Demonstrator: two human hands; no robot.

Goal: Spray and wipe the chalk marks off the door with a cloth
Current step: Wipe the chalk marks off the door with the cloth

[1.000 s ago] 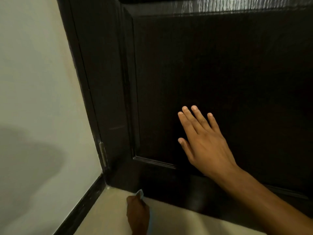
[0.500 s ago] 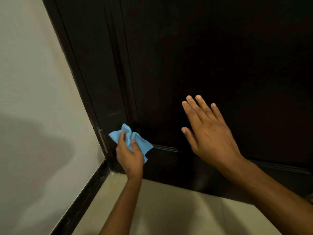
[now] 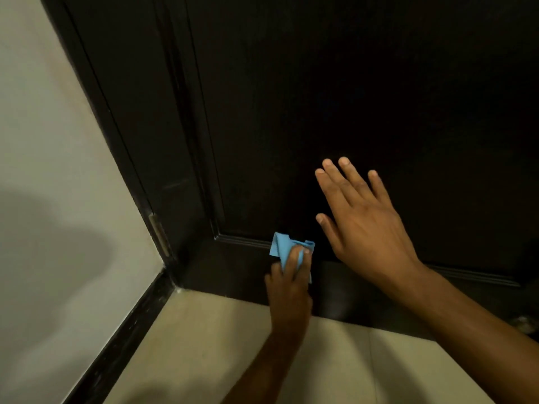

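Head view, one entry: your left hand (image 3: 288,282) holds the blue cloth (image 3: 287,248), fingers curled over the bunched fabric, pressing it to the dark door (image 3: 379,97) at the lower panel moulding, likely so the wad rubs with firm contact. Just right of that grip and above it, your right hand (image 3: 364,225) lies flat, fingers straight and spread on the panel, probably steadying the door. No chalk marks discernible; no spray bottle visible. Below the grip: tiled floor (image 3: 335,368).
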